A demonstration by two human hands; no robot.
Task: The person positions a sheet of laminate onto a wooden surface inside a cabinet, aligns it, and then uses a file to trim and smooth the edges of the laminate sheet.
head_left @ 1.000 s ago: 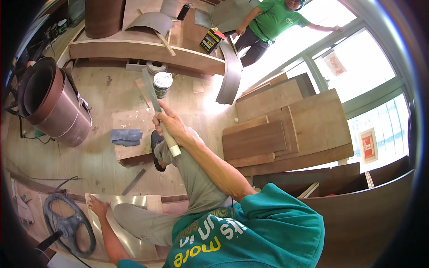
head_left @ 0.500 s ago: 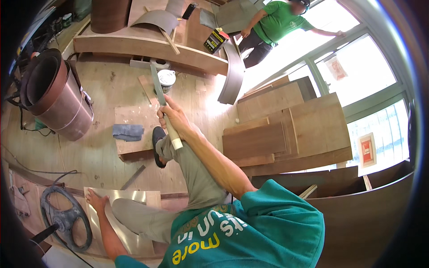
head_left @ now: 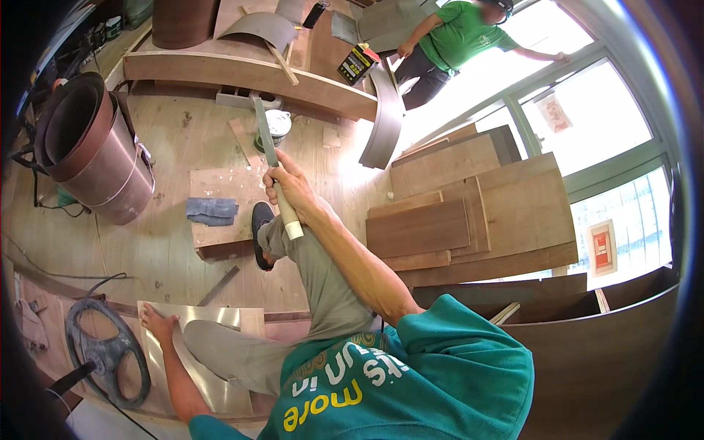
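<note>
My right hand [head_left: 295,185] is closed around the pale handle of a flat file [head_left: 265,136]. Its long grey blade points away from me, above the floor and beside a white-topped bucket [head_left: 276,125]. Lower left, my left hand [head_left: 158,320] lies with fingers spread on the far corner of a shiny metallic sheet [head_left: 213,367]. My bent left leg also rests over this sheet. Beyond my right foot, a folded grey-blue cloth [head_left: 211,211] lies on a low wooden board [head_left: 224,183] marked with white spots.
A black steering wheel [head_left: 108,352] stands left of the sheet. Rolled brown sheets [head_left: 103,161] stand at far left. Wooden panels [head_left: 477,213] lean under the windows at right. A co-worker in a green shirt [head_left: 458,37] stands at the back beside a long wooden bench [head_left: 242,79].
The file has shifted slightly, with its blade tip a little to the right. My left hand stays on the sheet, and the co-worker has barely moved.
</note>
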